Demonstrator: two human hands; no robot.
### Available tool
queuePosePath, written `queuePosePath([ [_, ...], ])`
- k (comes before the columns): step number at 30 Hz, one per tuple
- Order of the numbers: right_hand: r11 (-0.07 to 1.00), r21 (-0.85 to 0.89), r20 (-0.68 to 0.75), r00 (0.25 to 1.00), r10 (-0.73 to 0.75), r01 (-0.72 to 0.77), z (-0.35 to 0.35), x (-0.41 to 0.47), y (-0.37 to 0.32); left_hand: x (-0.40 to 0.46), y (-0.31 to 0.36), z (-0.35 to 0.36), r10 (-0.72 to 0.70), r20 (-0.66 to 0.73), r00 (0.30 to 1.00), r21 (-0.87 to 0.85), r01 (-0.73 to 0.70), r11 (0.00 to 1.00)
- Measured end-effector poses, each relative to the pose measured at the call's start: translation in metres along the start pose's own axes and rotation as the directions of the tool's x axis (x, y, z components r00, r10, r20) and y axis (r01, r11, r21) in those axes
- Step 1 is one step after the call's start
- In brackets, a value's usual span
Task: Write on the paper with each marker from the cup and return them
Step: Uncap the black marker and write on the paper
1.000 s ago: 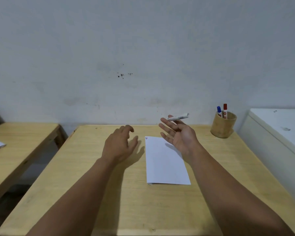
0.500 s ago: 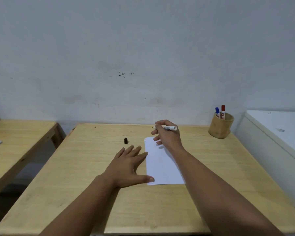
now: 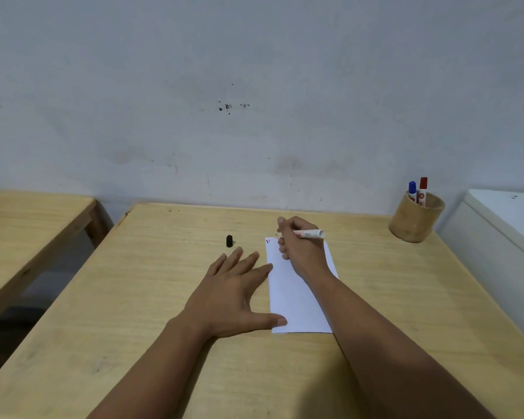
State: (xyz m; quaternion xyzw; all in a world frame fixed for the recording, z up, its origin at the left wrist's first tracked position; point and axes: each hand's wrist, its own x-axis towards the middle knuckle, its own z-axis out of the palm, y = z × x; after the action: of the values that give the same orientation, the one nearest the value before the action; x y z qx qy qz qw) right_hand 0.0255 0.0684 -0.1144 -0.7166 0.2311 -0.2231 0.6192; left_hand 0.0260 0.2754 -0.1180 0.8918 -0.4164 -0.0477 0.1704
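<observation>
From the head view, the person is leaning over a pale wooden surface (image 3: 133,297) set against a grey wall (image 3: 254,71). The right hand (image 3: 300,252) is curled closed around a white marker (image 3: 310,234), gripping it in a writing hold at about one o'clock from the centre of the surface. The barrel is pointing out to three o'clock from the fist, and the tip end is hidden behind the fingers, so whether it is touching the sheet cannot be told. The hand is resting over the far end of the white paper (image 3: 297,297), which is lying lengthwise toward twelve o'clock. Two short marks, one blue and one red, are showing at the paper's far left corner, just beside the knuckles.

The left hand (image 3: 233,297) is lying flat with fingers spread apart, holding nothing; its thumb is pressing the paper's near left corner and its forefinger is touching the left edge. A small black cap (image 3: 229,241) is standing on the surface at twelve o'clock from the left hand, near the fingertips but apart from them.

The wooden cup (image 3: 415,219) is sitting at two o'clock, well apart from both hands, holding a blue-capped marker (image 3: 412,192) and a red-capped marker (image 3: 423,190) upright.
</observation>
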Motion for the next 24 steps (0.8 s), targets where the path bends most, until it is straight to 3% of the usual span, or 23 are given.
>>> queuePosePath([
  [10, 0.998, -0.003, -0.068, 0.996, 0.06, -0.061, 0.0007, 0.0015, 0.0011, 0.0007, 0.0016, 0.0021, -0.022, 0.012, 1.0, 0.085, 0.021, 0.996],
  [24, 0.998, -0.056, -0.023, 0.999, 0.04, -0.042, 0.0036, 0.0027, 0.0063, 0.0004, 0.0034, 0.0009, -0.034, 0.021, 0.999, 0.107, 0.032, 0.994],
])
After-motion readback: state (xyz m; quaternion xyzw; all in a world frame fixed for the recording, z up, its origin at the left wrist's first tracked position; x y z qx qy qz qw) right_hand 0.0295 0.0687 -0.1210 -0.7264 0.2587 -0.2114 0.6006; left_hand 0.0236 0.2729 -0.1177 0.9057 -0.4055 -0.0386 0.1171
